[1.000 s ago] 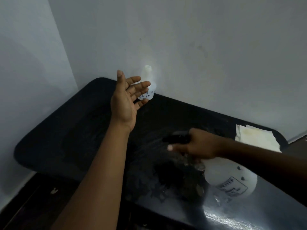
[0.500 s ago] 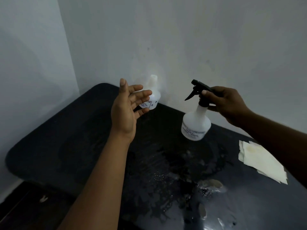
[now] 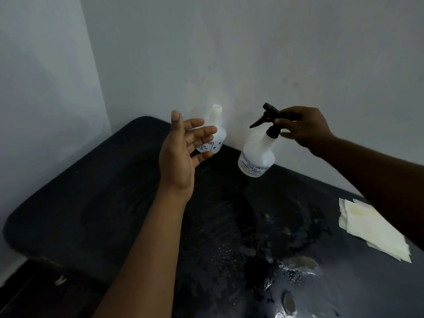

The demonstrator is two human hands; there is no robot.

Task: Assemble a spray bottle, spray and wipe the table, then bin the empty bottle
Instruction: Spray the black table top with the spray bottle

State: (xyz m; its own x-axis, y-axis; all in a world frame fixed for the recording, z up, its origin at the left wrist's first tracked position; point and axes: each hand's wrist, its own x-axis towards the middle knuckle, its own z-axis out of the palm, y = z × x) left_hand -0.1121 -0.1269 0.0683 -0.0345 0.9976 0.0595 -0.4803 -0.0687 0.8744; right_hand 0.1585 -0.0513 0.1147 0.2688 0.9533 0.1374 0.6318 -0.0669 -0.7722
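My right hand (image 3: 305,128) grips the black trigger head of a white spray bottle (image 3: 258,154) and holds it upright, hanging just above the back of the black table (image 3: 75,193). My left hand (image 3: 181,152) is raised over the table, palm turned right, fingers spread and holding nothing. Behind its fingertips a second white bottle (image 3: 216,131) without a spray head stands by the wall, partly hidden. The table's middle is wet with spray droplets (image 3: 247,237).
A stack of pale yellow wiping cloths (image 3: 371,228) lies on the table's right side. White walls close the table in at the back and left. Dark floor (image 3: 34,292) shows below the left edge.
My right hand has lifted the spray bottle from low over the near table up to the back by the wall. Left hand has hardly moved.
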